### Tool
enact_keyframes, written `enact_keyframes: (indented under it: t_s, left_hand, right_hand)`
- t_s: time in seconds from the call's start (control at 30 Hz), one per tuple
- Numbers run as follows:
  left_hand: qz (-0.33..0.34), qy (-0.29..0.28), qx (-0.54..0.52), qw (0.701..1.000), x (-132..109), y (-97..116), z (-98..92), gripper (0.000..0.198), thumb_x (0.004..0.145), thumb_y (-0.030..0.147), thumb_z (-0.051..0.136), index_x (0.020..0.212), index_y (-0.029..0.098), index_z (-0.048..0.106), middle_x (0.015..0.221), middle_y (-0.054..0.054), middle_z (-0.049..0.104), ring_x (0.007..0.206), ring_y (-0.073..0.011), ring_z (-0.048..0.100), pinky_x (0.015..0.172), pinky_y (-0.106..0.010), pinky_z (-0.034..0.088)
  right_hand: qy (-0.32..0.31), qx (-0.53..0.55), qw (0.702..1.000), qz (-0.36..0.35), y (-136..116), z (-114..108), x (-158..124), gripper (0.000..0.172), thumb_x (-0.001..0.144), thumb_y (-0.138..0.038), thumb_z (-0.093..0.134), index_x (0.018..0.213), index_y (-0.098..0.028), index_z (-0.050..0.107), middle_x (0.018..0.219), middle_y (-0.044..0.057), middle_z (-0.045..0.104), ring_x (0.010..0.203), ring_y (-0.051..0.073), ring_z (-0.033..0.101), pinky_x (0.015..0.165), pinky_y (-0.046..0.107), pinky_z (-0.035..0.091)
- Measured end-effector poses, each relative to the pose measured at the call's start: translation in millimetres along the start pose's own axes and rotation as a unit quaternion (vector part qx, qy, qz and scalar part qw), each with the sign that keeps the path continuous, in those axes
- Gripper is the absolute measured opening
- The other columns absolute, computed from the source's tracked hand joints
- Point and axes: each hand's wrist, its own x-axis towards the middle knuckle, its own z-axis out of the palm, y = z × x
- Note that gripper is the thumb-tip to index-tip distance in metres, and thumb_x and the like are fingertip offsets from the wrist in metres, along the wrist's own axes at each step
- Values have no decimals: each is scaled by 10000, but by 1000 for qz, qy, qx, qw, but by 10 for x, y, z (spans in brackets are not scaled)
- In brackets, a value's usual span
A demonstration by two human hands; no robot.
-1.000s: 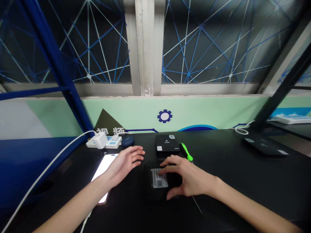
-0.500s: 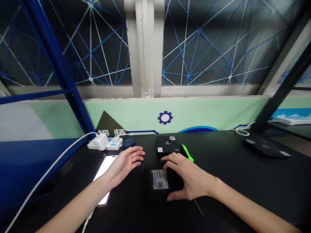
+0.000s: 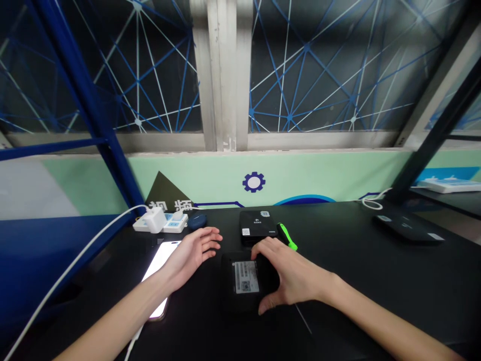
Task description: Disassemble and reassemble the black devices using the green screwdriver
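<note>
R hand (image 3: pixel 291 276) gripping black box (image 3: pixel 242 283), L hand (image 3: pixel 191 253) lying open.
R: fingers across box's far edge, thumb at near edge. L: fingers spread, empty, wrist over lit phone (image 3: pixel 160 263).

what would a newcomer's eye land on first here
The brightly lit phone stands out first, lying on the black table under the left hand at lower left. Next comes the right hand, resting on a flat black box with a white label, a vivid green screwdriver handle just beyond it. Above, a blue-and-white web of lines fills the windows.
</note>
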Motion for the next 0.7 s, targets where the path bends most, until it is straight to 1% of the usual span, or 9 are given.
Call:
enact_keyframes:
  t_s: [0.17,0.23,0.27,0.37,0.43,0.6,0.7]
  left_hand:
    - [-1,-1,-3,1000,15,4,-8,141,921,226,571,950,141,679,960,-91,661,814,-178,616,724,-277,502]
    - [3,-2,-5,1000,15,2,-14,145,920,229,572,954,140,681,962,-93,661,817,-180,617,725,-275,501]
    - [4,-1,-6,1000,13,0,-17,147,919,232,572,956,141,682,963,-93,662,818,-180,617,724,-275,500]
    - [3,-1,-6,1000,8,-2,-18,153,915,240,577,956,139,685,962,-93,666,817,-179,619,729,-276,499]
    - [1,3,-6,1000,5,0,-9,149,911,237,580,953,139,685,956,-90,670,812,-176,621,727,-275,497]
    - [-1,5,-10,1000,-5,11,19,146,912,230,578,949,135,682,945,-85,674,800,-167,624,728,-271,495]
    - [-2,7,-9,1000,-10,12,19,145,912,226,573,945,135,681,936,-83,677,795,-166,629,727,-272,496]
  right_hand:
    - [17,21,1000,-11,8,-18,0,697,640,-593,814,1142,-229,497,1210,81,533,1074,270,525,936,386,442]
    - [24,25,999,-14,19,-25,2,705,669,-573,809,1198,-233,492,1261,86,514,1133,271,510,978,388,432]
    - [26,28,999,-16,26,-26,4,739,676,-559,813,1250,-237,478,1287,87,502,1163,269,498,999,388,426]
    - [30,35,999,-13,44,-16,12,919,670,-529,833,1423,-265,378,1362,88,449,1229,266,462,1048,390,411]
    - [38,38,999,-4,56,-3,20,954,675,-511,836,1464,-282,350,1378,86,430,1241,265,453,1054,392,415]
    - [66,71,995,-2,80,8,38,785,717,-435,831,1393,-288,461,1331,83,464,1230,261,476,1059,412,417]
    - [63,92,994,2,94,6,33,735,740,-387,822,1376,-282,468,1344,88,481,1253,267,470,1074,434,400]
